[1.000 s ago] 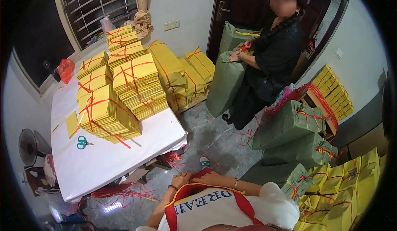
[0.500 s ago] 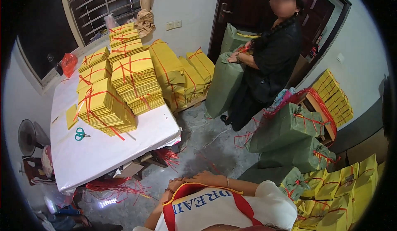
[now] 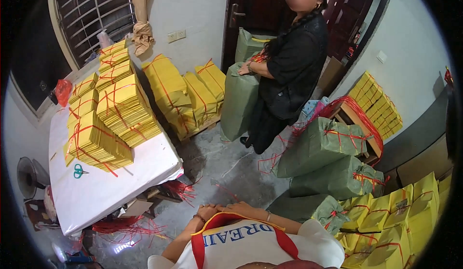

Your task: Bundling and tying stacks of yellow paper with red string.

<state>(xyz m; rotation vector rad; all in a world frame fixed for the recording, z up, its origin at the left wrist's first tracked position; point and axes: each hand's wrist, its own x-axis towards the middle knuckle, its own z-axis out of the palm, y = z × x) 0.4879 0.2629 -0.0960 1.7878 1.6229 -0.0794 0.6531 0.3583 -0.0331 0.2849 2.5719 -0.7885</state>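
Observation:
My left hand [image 3: 206, 212] and my right hand [image 3: 241, 208] are close together at my waist, in front of my white top [image 3: 236, 245] with its red and yellow trim. Mostly the backs of the hands show; the fingers bend down out of sight. No object is visible in either hand. Across the floor, a person in black [image 3: 294, 71] grips the gathered top of a tall green wrapped bundle [image 3: 239, 102] with red strapping. That bundle stands upright, well apart from my hands.
A white-covered table [image 3: 144, 172] at left bears stacks of yellow paper packs [image 3: 99, 141] tied with red strips, and green scissors [image 3: 78, 171]. Green wrapped bundles [image 3: 316, 148] lie at right, beside more yellow packs [image 3: 386, 221]. Red strips [image 3: 128, 228] litter the floor under the table.
The view has turned slightly right, so the room sits further left in the picture. My hands stay together at my waist. The other person still holds the green bundle's top.

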